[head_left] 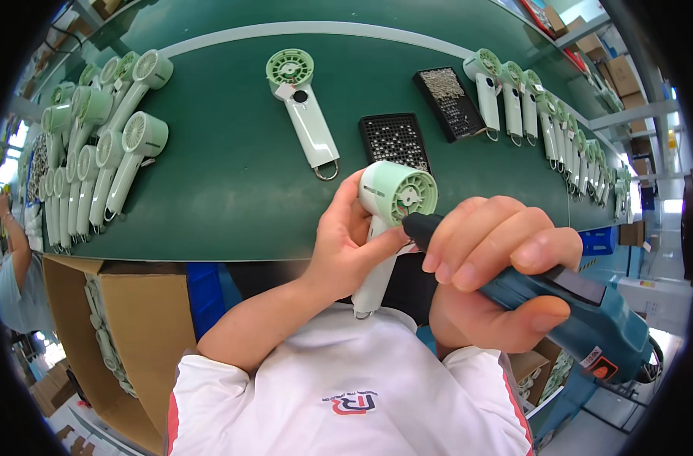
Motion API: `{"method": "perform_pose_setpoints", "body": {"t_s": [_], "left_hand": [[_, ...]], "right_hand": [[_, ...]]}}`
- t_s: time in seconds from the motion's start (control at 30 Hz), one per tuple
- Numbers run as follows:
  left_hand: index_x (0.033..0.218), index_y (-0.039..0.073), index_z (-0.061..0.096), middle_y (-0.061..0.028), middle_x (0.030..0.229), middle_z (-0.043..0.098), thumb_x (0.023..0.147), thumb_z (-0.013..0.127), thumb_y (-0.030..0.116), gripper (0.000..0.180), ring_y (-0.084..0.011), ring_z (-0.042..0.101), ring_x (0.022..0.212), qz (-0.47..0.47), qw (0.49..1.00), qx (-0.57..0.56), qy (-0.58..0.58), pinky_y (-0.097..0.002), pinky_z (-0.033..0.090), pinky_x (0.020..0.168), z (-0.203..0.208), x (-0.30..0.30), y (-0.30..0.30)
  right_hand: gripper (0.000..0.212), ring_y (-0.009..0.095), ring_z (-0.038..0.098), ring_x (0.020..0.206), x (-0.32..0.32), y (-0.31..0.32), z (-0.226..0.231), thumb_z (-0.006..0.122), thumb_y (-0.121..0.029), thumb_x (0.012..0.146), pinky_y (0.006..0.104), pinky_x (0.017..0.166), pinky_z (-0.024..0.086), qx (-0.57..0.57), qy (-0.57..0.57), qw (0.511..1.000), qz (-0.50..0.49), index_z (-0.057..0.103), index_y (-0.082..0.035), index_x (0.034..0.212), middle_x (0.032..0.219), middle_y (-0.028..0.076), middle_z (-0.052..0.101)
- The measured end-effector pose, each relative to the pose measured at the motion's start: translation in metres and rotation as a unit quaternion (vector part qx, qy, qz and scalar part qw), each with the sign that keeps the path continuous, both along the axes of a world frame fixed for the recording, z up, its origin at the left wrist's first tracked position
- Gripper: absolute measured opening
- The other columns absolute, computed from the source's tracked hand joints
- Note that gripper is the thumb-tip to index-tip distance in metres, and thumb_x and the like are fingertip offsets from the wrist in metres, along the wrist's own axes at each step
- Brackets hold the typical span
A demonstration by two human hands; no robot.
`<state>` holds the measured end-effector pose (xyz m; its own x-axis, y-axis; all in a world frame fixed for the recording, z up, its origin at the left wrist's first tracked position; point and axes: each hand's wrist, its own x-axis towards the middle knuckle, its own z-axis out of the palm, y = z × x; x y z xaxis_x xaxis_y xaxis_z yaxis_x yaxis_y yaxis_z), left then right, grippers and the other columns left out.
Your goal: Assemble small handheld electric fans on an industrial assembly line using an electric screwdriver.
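My left hand [350, 235] is closed round the neck of a pale green handheld fan [388, 190], its open round head turned to the right and its white handle hanging down in front of my shirt. In my right hand [498, 258] is a blue-green electric screwdriver [590, 311], gripped along its body. The black nose of the screwdriver meets the fan head near its lower rim; the exact tip is hidden. Just beyond the held fan lies a black screw tray [396, 137], partly covered by the fan head.
Another fan [308, 121] lies alone on the green table [225, 182]. A second tray [449, 99] full of small screws sits further right. Rows of fans stand at left [126, 152] and right [506, 99]. A cardboard box [149, 327] holding fan parts is below the table edge; a person [20, 273] works at far left.
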<state>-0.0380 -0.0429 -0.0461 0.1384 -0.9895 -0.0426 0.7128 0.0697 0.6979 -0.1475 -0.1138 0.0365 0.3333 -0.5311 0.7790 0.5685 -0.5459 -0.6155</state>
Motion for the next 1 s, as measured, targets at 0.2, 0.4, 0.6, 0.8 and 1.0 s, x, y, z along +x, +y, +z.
{"method": "perform_pose_setpoints", "body": {"t_s": [0.2, 0.4, 0.6, 0.8, 1.0], "left_hand": [[0.145, 0.000, 0.035, -0.0128, 0.126, 0.058, 0.090, 0.068, -0.007, 0.064, -0.0199, 0.063, 0.113, 0.007, 1.000, 0.010, -0.025, -0.0381, 0.062, 0.092, 0.002, -0.001, -0.001], [0.145, 0.000, 0.035, -0.0120, 0.124, 0.058, 0.090, 0.069, -0.006, 0.066, -0.0189, 0.064, 0.110, 0.001, 0.999, 0.020, -0.025, -0.0364, 0.063, 0.088, 0.000, -0.001, -0.001], [0.145, 0.000, 0.034, -0.0118, 0.123, 0.058, 0.090, 0.070, -0.005, 0.066, -0.0184, 0.064, 0.108, 0.005, 0.999, 0.018, -0.032, -0.0354, 0.064, 0.085, -0.003, -0.001, -0.003], [0.144, 0.001, 0.035, -0.0119, 0.122, 0.058, 0.090, 0.070, -0.005, 0.065, -0.0185, 0.065, 0.106, 0.010, 0.999, 0.023, -0.030, -0.0360, 0.064, 0.086, -0.001, 0.001, -0.003], [0.143, 0.001, 0.035, -0.0120, 0.123, 0.058, 0.090, 0.070, -0.005, 0.064, -0.0189, 0.065, 0.107, 0.021, 0.999, 0.024, -0.035, -0.0357, 0.063, 0.086, 0.003, 0.005, 0.000]], "right_hand": [[0.044, 0.017, 0.051, 0.051, -0.001, 0.007, -0.002, 0.053, -0.052, 0.105, 0.0313, 0.045, 0.047, 0.045, -0.019, 0.998, -0.033, 0.055, -0.008, 0.103, 0.070, 0.006, 0.056], [0.045, 0.021, 0.060, 0.055, -0.008, 0.000, -0.004, 0.054, -0.051, 0.104, 0.0355, 0.051, 0.054, 0.051, -0.022, 0.998, 0.004, 0.050, -0.006, 0.106, 0.074, 0.010, 0.064], [0.046, 0.021, 0.059, 0.055, -0.005, 0.004, -0.005, 0.051, -0.053, 0.105, 0.0350, 0.050, 0.054, 0.062, -0.034, 0.997, -0.006, 0.051, -0.006, 0.107, 0.075, 0.009, 0.063], [0.049, 0.018, 0.054, 0.058, -0.002, -0.004, -0.005, 0.044, -0.052, 0.107, 0.0324, 0.048, 0.049, 0.031, -0.029, 0.999, 0.022, 0.059, -0.005, 0.112, 0.077, 0.007, 0.059], [0.050, 0.017, 0.054, 0.057, 0.002, -0.004, -0.005, 0.044, -0.052, 0.107, 0.0314, 0.048, 0.049, 0.034, -0.044, 0.998, 0.029, 0.060, -0.005, 0.112, 0.076, 0.007, 0.058]]}}
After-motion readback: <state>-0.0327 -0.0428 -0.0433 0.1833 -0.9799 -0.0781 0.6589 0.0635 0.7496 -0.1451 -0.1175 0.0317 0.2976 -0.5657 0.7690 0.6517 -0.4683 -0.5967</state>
